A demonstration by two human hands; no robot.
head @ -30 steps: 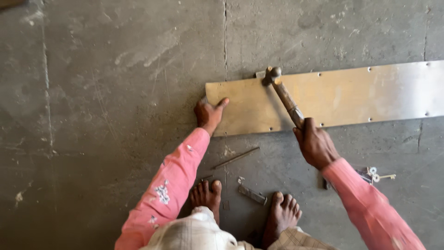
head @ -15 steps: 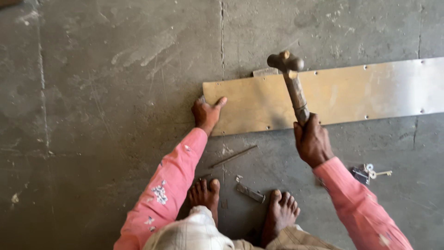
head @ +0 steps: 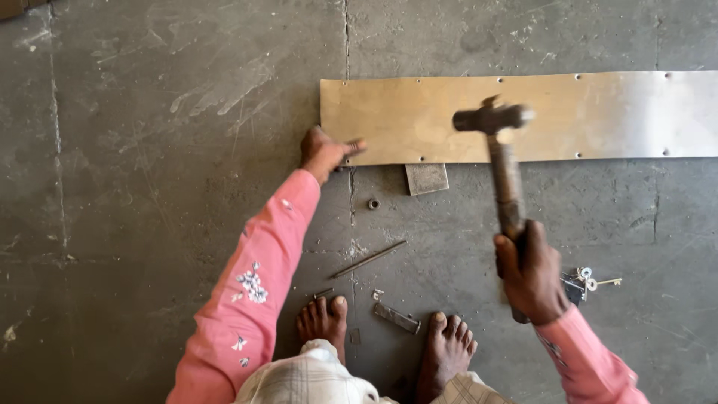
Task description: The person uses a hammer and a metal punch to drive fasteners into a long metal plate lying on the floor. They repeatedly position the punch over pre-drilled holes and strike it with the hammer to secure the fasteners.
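the right hand [head: 532,275] has its fingers wrapped tight around the lower end of a dark, worn hammer with a brown handle [head: 502,172], the blurred metal head raised over a long, flat sheet of pale, shiny metal with small holes along its edges [head: 598,116]. that sheet lies flat on the grey concrete floor [head: 149,150], reaching off to the right. the left hand [head: 323,153] rests at the sheet's lower left corner, fingers close together and pointing right onto its edge. just below the sheet's near edge sits a small grey square metal piece [head: 426,178], with a little round nut [head: 372,203] beside it. nearer the bare feet [head: 321,318] lie a thin metal rod [head: 369,259] and a short flat metal bar [head: 396,317]. a bunch of keys [head: 589,282] lies just beside the right hand.
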